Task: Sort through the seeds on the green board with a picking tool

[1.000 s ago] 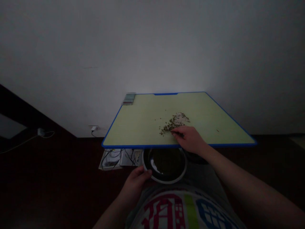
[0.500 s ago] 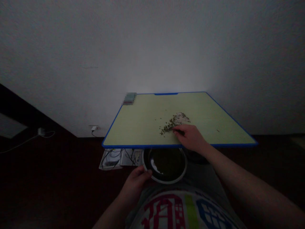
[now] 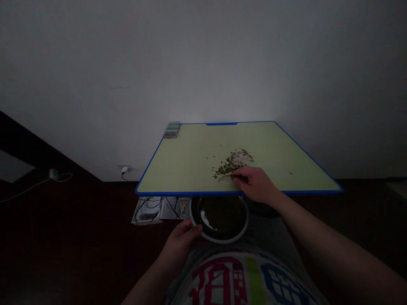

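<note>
My left hand (image 3: 182, 238) is closed on the left rim of a round metal bowl (image 3: 219, 240), thumb over the edge. Dark green grains like beans (image 3: 224, 214) fill most of the bowl, with a white patch at their left. On the pale table, my right hand (image 3: 254, 183) has its fingers pinched beside a scattered pile of small dark beans (image 3: 229, 165). Whitish grains (image 3: 243, 156) lie among the beans at the far right of the pile. A thin pale edge shows at the right fingertips; what it belongs to is too dim to tell.
The blue-edged table (image 3: 184, 169) stands against the wall. A blurred stack (image 3: 171, 130) sits at its far left corner. Below its front edge is a white box (image 3: 148, 210) with cables. A small brown sliver (image 3: 290, 173) lies at the table's right.
My right hand has shifted slightly, and the pale edge at its fingertips shows more clearly by the near side of the pile. My left hand stays on the bowl's rim.
</note>
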Tool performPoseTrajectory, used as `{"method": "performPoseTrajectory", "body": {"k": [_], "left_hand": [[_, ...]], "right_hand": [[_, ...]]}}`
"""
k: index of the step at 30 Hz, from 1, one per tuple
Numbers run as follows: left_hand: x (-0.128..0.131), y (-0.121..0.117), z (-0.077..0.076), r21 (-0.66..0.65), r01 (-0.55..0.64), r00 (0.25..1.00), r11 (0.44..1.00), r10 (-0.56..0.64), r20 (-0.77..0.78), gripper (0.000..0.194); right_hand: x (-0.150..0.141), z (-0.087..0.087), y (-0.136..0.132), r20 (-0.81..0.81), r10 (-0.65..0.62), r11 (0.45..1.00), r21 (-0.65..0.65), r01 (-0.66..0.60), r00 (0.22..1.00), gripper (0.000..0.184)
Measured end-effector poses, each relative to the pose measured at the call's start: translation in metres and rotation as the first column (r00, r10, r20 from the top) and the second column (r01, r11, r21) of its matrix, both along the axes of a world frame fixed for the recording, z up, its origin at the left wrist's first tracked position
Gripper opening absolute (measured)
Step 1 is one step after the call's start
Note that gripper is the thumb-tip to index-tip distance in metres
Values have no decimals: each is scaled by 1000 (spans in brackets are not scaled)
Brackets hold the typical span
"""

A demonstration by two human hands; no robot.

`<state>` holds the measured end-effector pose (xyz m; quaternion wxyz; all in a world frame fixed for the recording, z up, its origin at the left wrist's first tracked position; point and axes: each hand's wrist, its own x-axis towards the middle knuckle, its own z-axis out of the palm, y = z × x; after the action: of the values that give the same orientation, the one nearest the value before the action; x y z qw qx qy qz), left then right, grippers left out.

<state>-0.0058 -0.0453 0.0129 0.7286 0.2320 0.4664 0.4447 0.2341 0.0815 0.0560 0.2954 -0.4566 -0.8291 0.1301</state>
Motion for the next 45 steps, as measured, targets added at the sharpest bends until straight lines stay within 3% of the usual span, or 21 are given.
{"method": "performPoseTrajectory", "body": {"k": [11,21,29,45], "left_hand": [[-1,-1,-6,-16,-42,999,999,42,-21,18],[-2,0,-4,22,-17,999,1000,18,-42,21],[-2,-1,-4,24,4,1000,1000,-4,-8,18],[-2,0,-3,-14,-17,1000,1000,17,4,18]], "right_hand": [[-3,-1,6,9,9,1000,5,-9,1000,25],[1,2,-2,2,60,998,-15,-60,998,23],[-8,0,5,4,29,1000,10,-29,1000,24],[-4,7,-14,-43,248,968,-27,-249,968,18]]}}
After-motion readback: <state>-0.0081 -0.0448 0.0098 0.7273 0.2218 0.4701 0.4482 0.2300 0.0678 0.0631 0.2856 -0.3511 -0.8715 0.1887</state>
